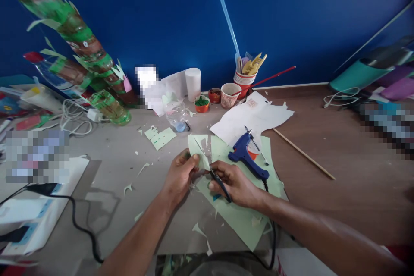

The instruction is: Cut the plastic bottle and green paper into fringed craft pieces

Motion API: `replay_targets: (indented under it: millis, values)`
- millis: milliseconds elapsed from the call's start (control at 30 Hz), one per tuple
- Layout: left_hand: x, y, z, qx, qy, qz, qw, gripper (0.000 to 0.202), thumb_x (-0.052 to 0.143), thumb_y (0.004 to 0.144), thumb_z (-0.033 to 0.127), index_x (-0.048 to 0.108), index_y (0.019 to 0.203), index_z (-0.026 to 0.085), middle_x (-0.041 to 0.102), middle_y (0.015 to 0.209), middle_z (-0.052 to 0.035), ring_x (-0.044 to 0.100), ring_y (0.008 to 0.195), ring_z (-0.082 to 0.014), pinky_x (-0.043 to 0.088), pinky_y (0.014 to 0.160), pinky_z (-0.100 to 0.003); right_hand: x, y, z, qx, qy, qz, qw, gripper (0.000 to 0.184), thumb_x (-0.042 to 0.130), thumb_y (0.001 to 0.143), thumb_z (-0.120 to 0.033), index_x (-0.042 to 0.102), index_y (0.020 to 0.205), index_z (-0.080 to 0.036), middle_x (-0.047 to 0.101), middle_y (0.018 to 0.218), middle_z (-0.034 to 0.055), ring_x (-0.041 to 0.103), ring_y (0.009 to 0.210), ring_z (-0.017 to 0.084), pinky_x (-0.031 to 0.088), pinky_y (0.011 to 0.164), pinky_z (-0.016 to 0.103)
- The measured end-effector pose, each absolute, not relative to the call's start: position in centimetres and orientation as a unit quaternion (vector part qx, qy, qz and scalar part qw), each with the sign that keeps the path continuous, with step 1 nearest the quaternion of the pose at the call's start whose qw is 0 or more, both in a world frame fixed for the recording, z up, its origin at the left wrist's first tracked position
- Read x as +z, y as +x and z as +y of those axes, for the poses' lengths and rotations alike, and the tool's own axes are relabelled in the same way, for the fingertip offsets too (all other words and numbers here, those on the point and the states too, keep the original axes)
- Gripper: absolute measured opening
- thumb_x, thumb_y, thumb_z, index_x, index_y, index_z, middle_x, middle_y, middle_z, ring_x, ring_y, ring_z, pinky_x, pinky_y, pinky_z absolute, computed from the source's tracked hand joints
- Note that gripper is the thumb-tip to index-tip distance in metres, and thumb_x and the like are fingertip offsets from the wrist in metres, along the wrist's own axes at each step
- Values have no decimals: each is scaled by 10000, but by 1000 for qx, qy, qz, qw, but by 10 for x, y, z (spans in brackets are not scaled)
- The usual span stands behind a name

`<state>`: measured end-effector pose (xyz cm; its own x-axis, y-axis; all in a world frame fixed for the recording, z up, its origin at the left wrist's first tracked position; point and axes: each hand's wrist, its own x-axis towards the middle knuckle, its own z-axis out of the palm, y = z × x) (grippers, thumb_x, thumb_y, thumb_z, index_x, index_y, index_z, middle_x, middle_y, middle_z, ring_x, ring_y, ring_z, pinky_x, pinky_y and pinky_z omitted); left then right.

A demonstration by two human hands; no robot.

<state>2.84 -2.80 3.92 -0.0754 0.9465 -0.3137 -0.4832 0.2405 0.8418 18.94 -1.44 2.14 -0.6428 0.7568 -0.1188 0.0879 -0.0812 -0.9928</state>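
Observation:
My left hand (181,171) pinches a small piece of pale green paper (198,145) between thumb and fingers. Close beside it, my right hand (233,183) is closed round a pair of dark-handled scissors (221,184), whose blades point up and left at the paper. Under my right hand lies a larger sheet of light green paper (249,233). A blue glue gun (247,155) rests on that sheet, just beyond my right hand. Another green paper piece with cut edges (161,138) lies to the left, among thin paper scraps (200,229).
Behind stand a white cup (193,84), small paint pots (202,103) and a red-striped cup of tools (244,81). Painted bottles (93,58) lean at left. A wooden stick (304,153) lies right, a power strip (24,224) left. A black cable (274,241) crosses the front edge.

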Motion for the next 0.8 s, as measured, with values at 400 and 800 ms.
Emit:
replay_targets:
  millis: [400,800]
  values:
    - [23,25,-29,557,279,479,618,207,723,684,300,649,807,152,591,651,20,459,521,-51,380,503,-175,19,187,-15,644,-337,-631,273,358,671,733,-434,471,857,-163,402,584,-61,379,497,75,321,455,191]
    - [21,23,-29,549,299,498,601,229,706,693,345,642,805,155,610,692,-6,537,597,-103,430,577,-226,23,186,-15,620,-360,-640,276,329,674,728,-401,479,855,-169,356,545,-88,339,475,66,281,435,186]
